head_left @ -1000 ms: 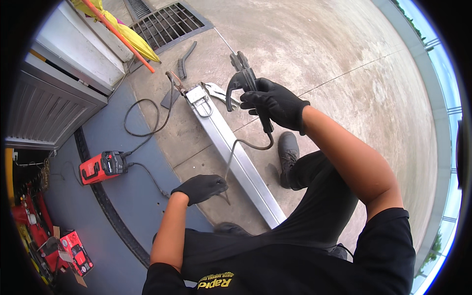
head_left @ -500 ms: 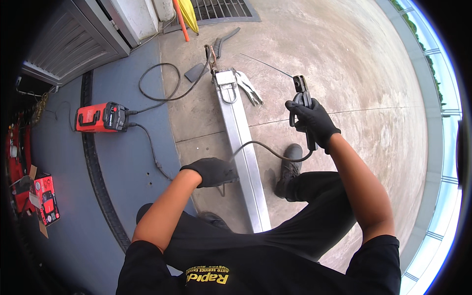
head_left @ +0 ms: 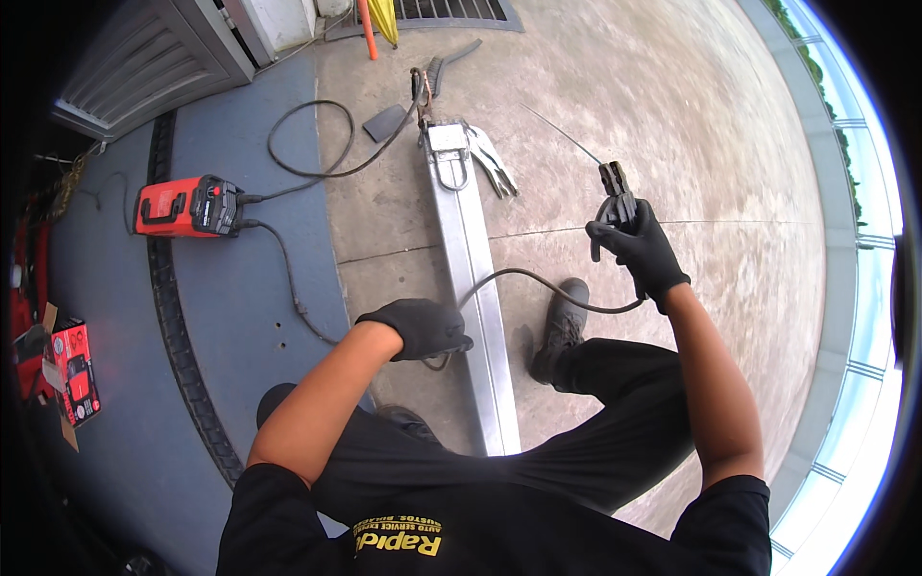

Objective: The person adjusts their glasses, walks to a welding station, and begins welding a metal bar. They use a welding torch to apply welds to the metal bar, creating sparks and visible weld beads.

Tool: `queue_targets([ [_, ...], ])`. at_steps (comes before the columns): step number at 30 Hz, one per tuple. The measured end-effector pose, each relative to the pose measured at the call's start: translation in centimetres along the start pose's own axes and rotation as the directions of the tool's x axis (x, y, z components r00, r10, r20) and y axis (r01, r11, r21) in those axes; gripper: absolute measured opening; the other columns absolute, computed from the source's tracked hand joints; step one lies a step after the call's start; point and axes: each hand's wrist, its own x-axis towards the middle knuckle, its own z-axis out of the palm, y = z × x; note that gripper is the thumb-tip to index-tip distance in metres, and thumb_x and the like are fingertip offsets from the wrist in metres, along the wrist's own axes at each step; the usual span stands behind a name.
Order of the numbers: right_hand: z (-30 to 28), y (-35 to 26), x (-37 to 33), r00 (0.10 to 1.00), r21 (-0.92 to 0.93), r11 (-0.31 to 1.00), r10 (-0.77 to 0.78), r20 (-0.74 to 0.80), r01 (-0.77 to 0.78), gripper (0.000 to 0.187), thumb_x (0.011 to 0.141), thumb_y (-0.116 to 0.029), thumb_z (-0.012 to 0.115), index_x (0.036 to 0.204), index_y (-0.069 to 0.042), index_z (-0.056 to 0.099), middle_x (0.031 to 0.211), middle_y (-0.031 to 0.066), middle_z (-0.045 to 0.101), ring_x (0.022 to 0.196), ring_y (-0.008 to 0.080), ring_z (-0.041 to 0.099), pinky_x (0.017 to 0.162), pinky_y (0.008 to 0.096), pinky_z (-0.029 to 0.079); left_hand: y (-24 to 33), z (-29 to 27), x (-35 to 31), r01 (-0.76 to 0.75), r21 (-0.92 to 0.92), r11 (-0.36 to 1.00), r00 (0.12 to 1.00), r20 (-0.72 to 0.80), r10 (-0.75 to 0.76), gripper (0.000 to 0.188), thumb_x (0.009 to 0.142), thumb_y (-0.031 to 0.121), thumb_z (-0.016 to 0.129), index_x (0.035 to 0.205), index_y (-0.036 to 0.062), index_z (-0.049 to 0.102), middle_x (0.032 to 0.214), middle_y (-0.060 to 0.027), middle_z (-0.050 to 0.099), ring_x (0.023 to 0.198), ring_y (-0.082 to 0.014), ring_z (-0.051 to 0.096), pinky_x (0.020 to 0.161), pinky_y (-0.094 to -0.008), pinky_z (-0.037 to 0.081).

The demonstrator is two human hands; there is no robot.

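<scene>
Over the floor, I have the right hand around the electrode holder (thin rod jutting out); whether the left hand grasps the cable, I can't tell.

The left hand and right hand are gloved in black; the holder, right of centre, is coloured black. The machine, at left, is cased in red and black, the central beam coloured silver, the upper pole orange.

The beam lies between welding machine and electrode holder.
</scene>
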Motion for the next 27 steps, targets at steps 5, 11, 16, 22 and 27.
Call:
queue_targets([
  [5,-1.2,1.7,-0.2,0.997,-0.256,0.967,0.003,-0.072,-0.022,0.067,0.074,-0.028,0.09,0.114,0.001,0.045,0.094,0.0125,0.067,0.08,0.0173,0.066,0.08,0.0334,0.054,-0.3,0.6,0.8,-0.065,0.025,0.998,0.998,-0.022,0.065,0.049,0.099,0.052,0.05,0.108,0.0078,0.07,0.106,-0.0171,0.072,0.101,-0.0357,0.067,0.089,-0.0452,0.051],
  [11,-2.0,3.3,0.1,0.994,-0.397,0.917,-0.024,-0.108,-0.021,0.065,0.075,-0.033,0.089,0.114,-0.001,0.047,0.1,0.0138,0.068,0.097,0.0215,0.065,0.088,0.0371,0.051,0.1,0.4,1.0,0.01,-0.023,1.0,1.0,-0.01,-0.011,0.052,0.097,0.055,0.053,0.111,0.0079,0.07,0.108,-0.0151,0.072,0.104,-0.0349,0.067,0.091,-0.0446,0.051],
  [16,-1.9,2.2,0.2,0.994,-0.224,0.971,0.064,-0.089,-0.083,0.057,0.079,-0.03,0.087,0.108,-0.001,0.047,0.096,0.0108,0.067,0.081,0.0144,0.064,0.078,0.0318,0.052,0.2,0.5,0.8,0.003,-0.01,1.0,1.0,-0.018,-0.003,0.049,0.097,0.052,0.053,0.11,0.0084,0.071,0.106,-0.0163,0.072,0.102,-0.0345,0.068,0.091,-0.0439,0.051],
  [22,-1.4,1.6,0.4,1.0,-0.243,0.97,-0.025,-0.005,0.023,0.063,0.075,-0.034,0.091,0.104,-0.001,0.045,0.075,0.0057,0.067,0.067,0.0121,0.063,0.067,0.0293,0.05,0.4,0.5,0.8,0.041,0.056,0.998,0.999,0.014,-0.042,0.05,0.099,0.052,0.046,0.111,0.0108,0.07,0.109,-0.0165,0.071,0.104,-0.0348,0.067,0.093,-0.0452,0.05],
  [27,-1.3,1.5,0.9,1.0,-0.291,0.957,-0.02,-0.008,0.016,0.064,0.075,-0.04,0.088,0.103,0.0,0.047,0.072,0.008,0.068,0.07,0.0173,0.065,0.072,0.0327,0.051,0.5,0.5,0.3,0.038,0.046,0.998,0.999,0.009,-0.038,0.05,0.099,0.054,0.047,0.118,0.0129,0.068,0.108,-0.0154,0.071,0.103,-0.0345,0.067,0.092,-0.0459,0.049],
])
